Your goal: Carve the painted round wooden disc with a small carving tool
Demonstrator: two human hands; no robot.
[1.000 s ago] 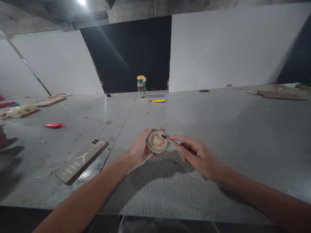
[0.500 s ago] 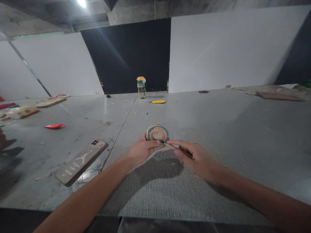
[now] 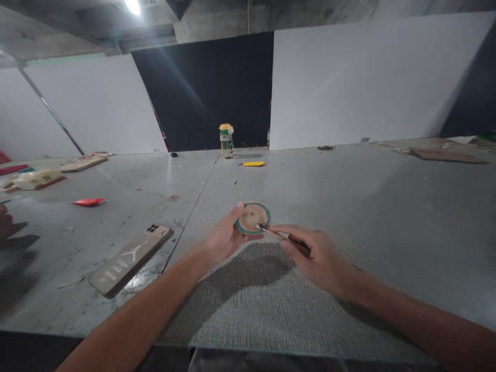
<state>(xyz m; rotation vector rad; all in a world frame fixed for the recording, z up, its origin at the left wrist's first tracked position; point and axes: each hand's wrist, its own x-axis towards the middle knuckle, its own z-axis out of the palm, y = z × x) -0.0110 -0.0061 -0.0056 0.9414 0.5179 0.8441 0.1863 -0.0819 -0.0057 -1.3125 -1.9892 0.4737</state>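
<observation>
My left hand [image 3: 228,232] grips a small round disc [image 3: 253,212] by its left side, thumb near the upper edge and fingers underneath. A green ring runs around the disc's tan centre, where a raised or carved pattern is too small to make out. In my right hand [image 3: 306,250] is a slim wooden-handled tool [image 3: 276,235], pinched like a pen. Its small metallic tip touches or hovers just over the lower right of the disc's face; which of the two I cannot tell. Both hands are above the grey table [image 3: 349,206], and the disc is tilted towards me.
A phone [image 3: 129,261] lies to the left, near a red pointed object [image 3: 89,202]. Farther back are a yellow utility knife [image 3: 252,164] and a yellow-lidded bottle [image 3: 226,140]. Part of another person's hand [image 3: 5,222] shows at the left edge. A brown board [image 3: 447,154] lies far right.
My left thumb has moved from the disc's lower edge to its upper left. The disc's face is turned more towards me, and the tool tip is now over the face.
</observation>
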